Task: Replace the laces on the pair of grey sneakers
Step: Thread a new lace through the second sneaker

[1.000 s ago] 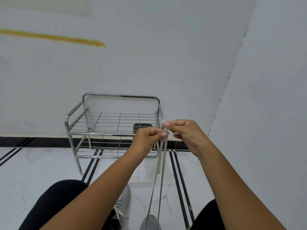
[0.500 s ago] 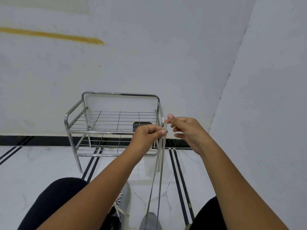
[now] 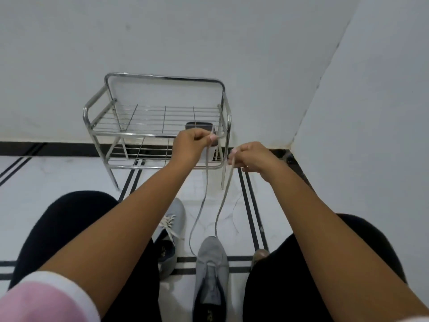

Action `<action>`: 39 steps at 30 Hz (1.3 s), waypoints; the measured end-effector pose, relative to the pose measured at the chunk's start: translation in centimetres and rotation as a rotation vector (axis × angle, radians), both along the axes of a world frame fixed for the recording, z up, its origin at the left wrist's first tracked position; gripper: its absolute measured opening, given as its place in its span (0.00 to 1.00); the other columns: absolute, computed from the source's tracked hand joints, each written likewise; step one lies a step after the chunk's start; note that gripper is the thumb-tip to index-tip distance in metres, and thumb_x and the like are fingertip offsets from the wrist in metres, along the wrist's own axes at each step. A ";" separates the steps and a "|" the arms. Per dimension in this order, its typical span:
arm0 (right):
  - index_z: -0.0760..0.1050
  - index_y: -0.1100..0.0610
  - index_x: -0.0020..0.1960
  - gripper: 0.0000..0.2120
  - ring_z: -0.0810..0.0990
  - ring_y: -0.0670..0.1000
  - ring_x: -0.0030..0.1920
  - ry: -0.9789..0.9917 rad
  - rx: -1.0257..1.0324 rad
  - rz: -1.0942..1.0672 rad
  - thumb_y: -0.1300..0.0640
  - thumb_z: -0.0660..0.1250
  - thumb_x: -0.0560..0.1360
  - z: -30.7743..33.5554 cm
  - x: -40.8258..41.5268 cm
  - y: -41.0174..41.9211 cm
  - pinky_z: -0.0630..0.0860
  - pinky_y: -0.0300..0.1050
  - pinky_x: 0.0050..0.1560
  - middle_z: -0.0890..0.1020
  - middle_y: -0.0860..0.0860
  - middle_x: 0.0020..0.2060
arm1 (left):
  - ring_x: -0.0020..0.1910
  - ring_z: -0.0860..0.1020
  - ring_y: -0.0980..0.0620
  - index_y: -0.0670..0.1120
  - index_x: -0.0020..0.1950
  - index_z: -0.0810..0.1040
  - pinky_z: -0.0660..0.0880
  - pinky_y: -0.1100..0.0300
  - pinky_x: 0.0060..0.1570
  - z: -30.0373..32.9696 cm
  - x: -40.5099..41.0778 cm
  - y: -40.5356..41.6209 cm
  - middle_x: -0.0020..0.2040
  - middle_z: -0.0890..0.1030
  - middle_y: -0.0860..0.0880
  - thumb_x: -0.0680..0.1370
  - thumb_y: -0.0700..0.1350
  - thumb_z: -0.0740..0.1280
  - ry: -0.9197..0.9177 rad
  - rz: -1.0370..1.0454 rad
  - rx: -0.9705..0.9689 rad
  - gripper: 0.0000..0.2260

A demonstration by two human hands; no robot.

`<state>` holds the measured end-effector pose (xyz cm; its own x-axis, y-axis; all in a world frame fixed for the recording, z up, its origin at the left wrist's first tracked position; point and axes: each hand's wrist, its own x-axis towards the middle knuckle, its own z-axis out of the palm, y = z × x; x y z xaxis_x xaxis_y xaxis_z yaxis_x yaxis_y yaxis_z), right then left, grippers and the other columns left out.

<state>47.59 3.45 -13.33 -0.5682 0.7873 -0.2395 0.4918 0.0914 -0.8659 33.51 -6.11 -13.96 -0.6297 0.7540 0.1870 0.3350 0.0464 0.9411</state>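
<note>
Hands apart now, no longer pinched together over both lace ends. Left hand (image 3: 189, 147) curled tight on one end of the flat grey lace (image 3: 201, 205); right hand (image 3: 249, 156) pinching the other end, lower and further right. Both strands dropping slack to the unlaced grey canvas sneaker (image 3: 212, 270) on the white marble floor (image 3: 46, 177), between the knees. Beside it, the second grey sneaker with white laces (image 3: 170, 231), untouched. Behind, against the wall, a chrome wire shoe rack (image 3: 160, 117). Probably evening up the lace ends. Risk from here: uneven pull dragging one end short, or lifting the light shoe.
</note>
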 end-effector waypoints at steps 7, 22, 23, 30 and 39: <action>0.74 0.64 0.55 0.09 0.79 0.59 0.53 -0.212 0.177 -0.700 0.62 0.58 0.79 -9.9 3.1 1.8 0.71 0.45 0.43 0.80 0.58 0.49 | 0.46 0.79 0.46 0.48 0.49 0.82 0.71 0.57 0.41 -11.6 0.2 -2.4 0.47 0.78 0.46 0.80 0.46 0.63 0.553 0.071 -0.531 0.08; 0.81 0.58 0.50 0.10 0.79 0.53 0.45 0.005 -0.019 -0.893 0.59 0.62 0.78 -23.1 5.1 -3.8 0.75 0.43 0.45 0.82 0.53 0.44 | 0.58 0.77 0.44 0.46 0.59 0.72 0.73 0.54 0.50 -30.1 7.1 -8.3 0.58 0.79 0.45 0.77 0.53 0.61 0.129 -0.130 -1.064 0.15; 0.81 0.56 0.47 0.08 0.78 0.51 0.42 -0.028 0.002 -0.740 0.59 0.63 0.78 -22.7 3.8 -4.1 0.74 0.41 0.40 0.82 0.50 0.42 | 0.57 0.77 0.44 0.47 0.59 0.73 0.73 0.55 0.50 -30.3 7.3 -7.9 0.57 0.79 0.45 0.76 0.53 0.62 0.133 -0.169 -1.098 0.15; 0.81 0.56 0.42 0.05 0.79 0.57 0.44 -0.382 -0.261 -0.240 0.59 0.67 0.75 -31.5 3.3 -8.1 0.77 0.48 0.48 0.82 0.54 0.40 | 0.43 0.79 0.45 0.48 0.29 0.69 0.69 0.60 0.38 -32.4 7.5 -8.5 0.34 0.75 0.47 0.74 0.40 0.61 0.045 -0.191 -1.121 0.14; 0.75 0.54 0.32 0.11 0.77 0.51 0.41 -0.420 -0.352 -0.120 0.62 0.68 0.73 -34.4 4.1 -10.5 0.74 0.42 0.44 0.79 0.53 0.34 | 0.54 0.80 0.44 0.50 0.38 0.82 0.74 0.58 0.51 -33.8 6.2 -8.9 0.51 0.83 0.43 0.77 0.41 0.67 -0.224 -0.146 -0.999 0.09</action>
